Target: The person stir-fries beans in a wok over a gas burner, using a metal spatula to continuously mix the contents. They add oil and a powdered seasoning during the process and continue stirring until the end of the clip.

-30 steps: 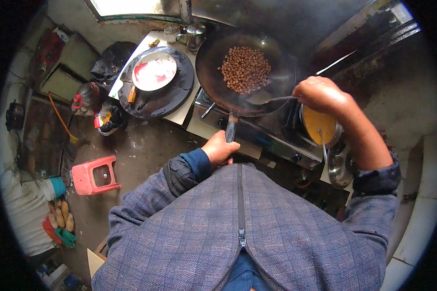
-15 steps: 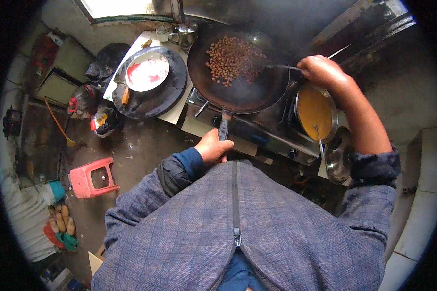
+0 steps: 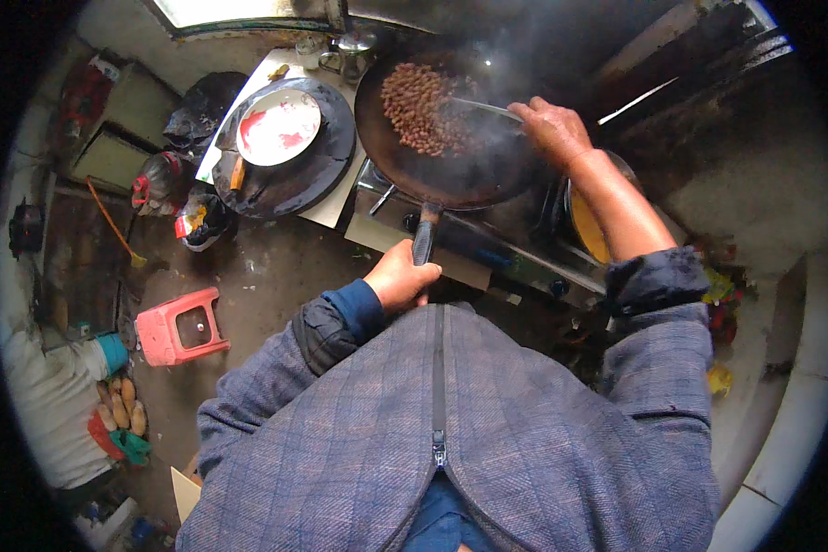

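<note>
A dark wok [image 3: 474, 179] rests on the gas stove [image 3: 515, 253], with steam rising over it. Reddish-brown nuts that look like peanuts [image 3: 419, 106] are heaped on its left and far side. My left hand [image 3: 400, 278] is closed around the wok's handle [image 3: 425, 237], close to my jacket. Over the wok's right side, my right hand [image 3: 554, 136] grips the thin handle of a metal cooking utensil [image 3: 488, 109]. The utensil's working end meets the nuts, where steam and nuts obscure its shape.
Left of the wok, a round dark chopping board [image 3: 331, 170] bears a white dish [image 3: 279, 129] with red residue and a wooden-handled knife [image 3: 237, 173]. A metal kettle [image 3: 351, 60] stands behind. My right forearm partly covers a pot of yellow liquid [image 3: 587, 225]. A red stool [image 3: 161, 333] stands on the floor.
My right hand has moved left and farther over the wok with the utensil. The nuts have shifted left, and my forearm now covers much of the pot. My left hand keeps its hold.
</note>
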Motion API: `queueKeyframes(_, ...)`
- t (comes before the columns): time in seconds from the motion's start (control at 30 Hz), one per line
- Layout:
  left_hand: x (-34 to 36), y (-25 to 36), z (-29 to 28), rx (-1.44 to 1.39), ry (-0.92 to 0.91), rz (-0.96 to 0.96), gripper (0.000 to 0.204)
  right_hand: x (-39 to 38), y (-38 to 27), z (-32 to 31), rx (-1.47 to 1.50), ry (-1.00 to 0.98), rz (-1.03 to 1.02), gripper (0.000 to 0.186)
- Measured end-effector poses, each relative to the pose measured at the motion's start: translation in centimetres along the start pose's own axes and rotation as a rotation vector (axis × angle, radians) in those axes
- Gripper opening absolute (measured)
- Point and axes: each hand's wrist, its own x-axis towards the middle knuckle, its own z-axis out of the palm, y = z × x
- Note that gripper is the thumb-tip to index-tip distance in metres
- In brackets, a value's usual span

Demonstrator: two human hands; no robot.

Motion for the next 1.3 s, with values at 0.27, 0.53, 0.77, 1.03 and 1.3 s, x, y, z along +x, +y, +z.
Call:
queueKeyframes(0.27, 0.6, -0.3, -0.2, 0.002, -0.033, 0.046, 0.036, -2.3, 0.5, -15.2, -0.103, -0.603, -0.073, 0.02)
queueKeyframes(0.53, 0.2, -0.1, -0.3, 0.026, -0.022, 0.053, 0.033, 0.2, -8.4, -6.3, 0.133, -0.453, 0.018, 0.024)
queueKeyframes(0.77, 0.0, 0.3, -0.2, 0.002, -0.034, 0.033, 0.032, 0.0, -2.4, -7.9, 0.116, -0.434, 0.263, 0.025)
queueKeyframes(1.03, -0.1, 0.6, 0.1, 0.033, -0.003, 0.044, 0.03, -3.9, -0.5, -12.5, -0.103, -0.575, 0.069, 0.018)
queueKeyframes(1.3, -0.2, 0.8, 0.0, 0.022, -0.009, 0.017, 0.026, -0.6, -3.6, 0.8, -0.031, -0.079, 0.128, 0.044)
